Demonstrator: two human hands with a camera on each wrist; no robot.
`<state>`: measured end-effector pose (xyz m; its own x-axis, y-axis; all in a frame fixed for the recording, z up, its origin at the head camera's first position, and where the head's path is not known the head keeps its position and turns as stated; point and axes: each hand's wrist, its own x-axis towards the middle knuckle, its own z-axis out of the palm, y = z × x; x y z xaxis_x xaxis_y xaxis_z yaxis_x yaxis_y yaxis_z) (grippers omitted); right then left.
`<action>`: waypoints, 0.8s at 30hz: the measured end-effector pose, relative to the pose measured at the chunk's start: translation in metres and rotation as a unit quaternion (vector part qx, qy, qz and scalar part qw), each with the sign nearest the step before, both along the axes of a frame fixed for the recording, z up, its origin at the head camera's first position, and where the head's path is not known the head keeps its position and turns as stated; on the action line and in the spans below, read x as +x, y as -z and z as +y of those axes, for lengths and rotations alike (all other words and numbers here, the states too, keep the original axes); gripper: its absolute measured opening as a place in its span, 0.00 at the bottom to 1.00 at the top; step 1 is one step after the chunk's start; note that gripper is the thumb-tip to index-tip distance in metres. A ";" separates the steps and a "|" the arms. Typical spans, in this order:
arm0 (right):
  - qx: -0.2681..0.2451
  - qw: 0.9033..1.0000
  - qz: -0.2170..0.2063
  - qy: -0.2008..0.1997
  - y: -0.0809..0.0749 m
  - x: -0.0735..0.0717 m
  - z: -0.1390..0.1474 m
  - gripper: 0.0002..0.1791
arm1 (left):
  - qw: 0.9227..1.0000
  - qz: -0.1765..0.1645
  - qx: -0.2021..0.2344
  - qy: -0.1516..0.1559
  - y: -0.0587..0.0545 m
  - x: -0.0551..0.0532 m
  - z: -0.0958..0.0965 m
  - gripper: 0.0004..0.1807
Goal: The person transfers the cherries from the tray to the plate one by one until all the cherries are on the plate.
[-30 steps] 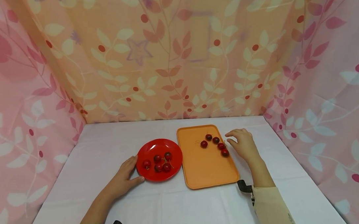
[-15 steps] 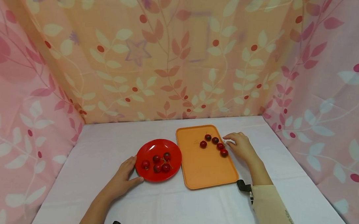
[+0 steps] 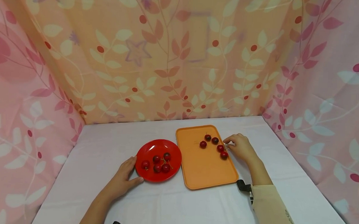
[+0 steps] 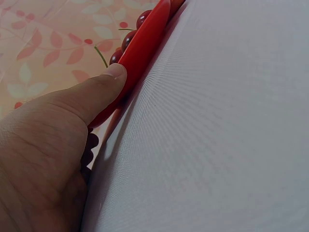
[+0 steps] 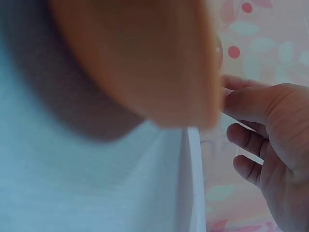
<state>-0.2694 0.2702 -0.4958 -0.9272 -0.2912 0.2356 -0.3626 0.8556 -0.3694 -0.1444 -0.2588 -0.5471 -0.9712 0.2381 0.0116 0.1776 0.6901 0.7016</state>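
Observation:
My left hand (image 3: pixel 124 175) rests at the left side of a red plate (image 3: pixel 178 152), fingers extended along the rim. In the left wrist view its thumb (image 4: pixel 104 87) presses the plate's edge (image 4: pixel 145 46). Several dark red cherries (image 3: pixel 157 168) with green stems lie on the plate. On the orange tray (image 3: pixel 204 174), more cherries (image 3: pixel 203 144) sit toward the far right. My right hand (image 3: pixel 240 145) is over the tray's right rim, thumb and index finger pinching a cherry (image 3: pixel 223 155) by its stem. The right wrist view hides the fingertips behind the tray's edge (image 5: pixel 212 96).
The plate and tray stand side by side on a white cloth-covered table (image 3: pixel 167 207). A floral curtain (image 3: pixel 169 59) hangs behind the table and along both sides. Black wrist camera mounts (image 3: pixel 244 186) show near the sleeves.
My right hand has moved slightly left and down to the nearest cherries, and its fingertips have closed on a stem. The front cherry has shifted a little. My left hand stays at the plate.

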 end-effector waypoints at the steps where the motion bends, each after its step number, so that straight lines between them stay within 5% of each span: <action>1: 0.002 1.000 -0.002 0.000 0.000 0.000 0.000 0.09 | 1.000 -0.002 0.000 0.000 0.000 0.000 0.000 0.58; 24: -0.009 0.999 -0.039 -0.006 -0.016 0.006 -0.006 0.02 | 1.000 -0.006 -0.001 0.000 -0.001 0.000 0.001 0.58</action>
<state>-0.2635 0.2644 -0.4796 -0.9396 -0.2988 0.1672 -0.3419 0.8447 -0.4118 -0.1445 -0.2581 -0.5458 -0.9711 0.2386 0.0003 0.1702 0.6917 0.7018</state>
